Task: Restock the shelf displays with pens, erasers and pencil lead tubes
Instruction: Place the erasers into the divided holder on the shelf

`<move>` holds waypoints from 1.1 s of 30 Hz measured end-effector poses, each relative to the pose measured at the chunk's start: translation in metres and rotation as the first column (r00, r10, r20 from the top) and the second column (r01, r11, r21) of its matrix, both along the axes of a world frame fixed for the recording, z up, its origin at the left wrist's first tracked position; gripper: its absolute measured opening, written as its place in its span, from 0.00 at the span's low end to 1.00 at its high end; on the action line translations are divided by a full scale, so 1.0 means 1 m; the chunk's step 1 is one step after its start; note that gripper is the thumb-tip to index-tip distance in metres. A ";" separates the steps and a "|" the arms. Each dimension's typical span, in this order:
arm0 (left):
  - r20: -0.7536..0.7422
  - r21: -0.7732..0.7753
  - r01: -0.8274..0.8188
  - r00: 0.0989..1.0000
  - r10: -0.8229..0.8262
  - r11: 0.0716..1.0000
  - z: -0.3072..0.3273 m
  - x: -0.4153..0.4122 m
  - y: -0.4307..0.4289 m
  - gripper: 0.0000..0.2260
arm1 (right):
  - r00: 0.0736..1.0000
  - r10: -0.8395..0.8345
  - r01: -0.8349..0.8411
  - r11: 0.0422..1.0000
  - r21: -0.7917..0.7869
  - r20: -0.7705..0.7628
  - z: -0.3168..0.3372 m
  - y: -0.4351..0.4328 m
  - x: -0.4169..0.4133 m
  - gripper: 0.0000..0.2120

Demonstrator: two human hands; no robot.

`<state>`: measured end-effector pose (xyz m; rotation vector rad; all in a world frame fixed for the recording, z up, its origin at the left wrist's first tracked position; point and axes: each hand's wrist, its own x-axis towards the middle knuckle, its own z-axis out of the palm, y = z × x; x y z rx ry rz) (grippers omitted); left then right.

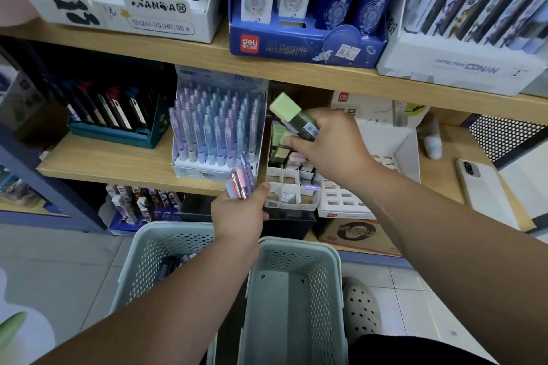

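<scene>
My right hand [329, 144] grips a green eraser [292, 115] with a dark sleeve, tilted above the white divided eraser display box [289, 187] on the middle shelf. Green, pink and purple erasers fill the box's back cells; the front cells look bare. My left hand [241, 213] holds a small bunch of pink and purple pens [241, 184] in front of the pen display box [216, 130], which is packed with upright pastel pens.
Two pale green perforated baskets [293, 299] stand on the floor below my arms; the left one [160, 258] holds some pens. A white phone [486, 190] lies on the shelf at right. Boxed pencil displays line the upper shelf [189, 50].
</scene>
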<state>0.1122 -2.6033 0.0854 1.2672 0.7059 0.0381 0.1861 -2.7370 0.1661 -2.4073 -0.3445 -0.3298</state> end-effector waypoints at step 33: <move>0.225 -0.051 0.107 0.970 -0.093 0.993 0.053 -0.021 0.003 0.09 | 0.827 0.173 -0.052 0.971 0.233 -0.535 0.000 -0.014 -0.063 0.08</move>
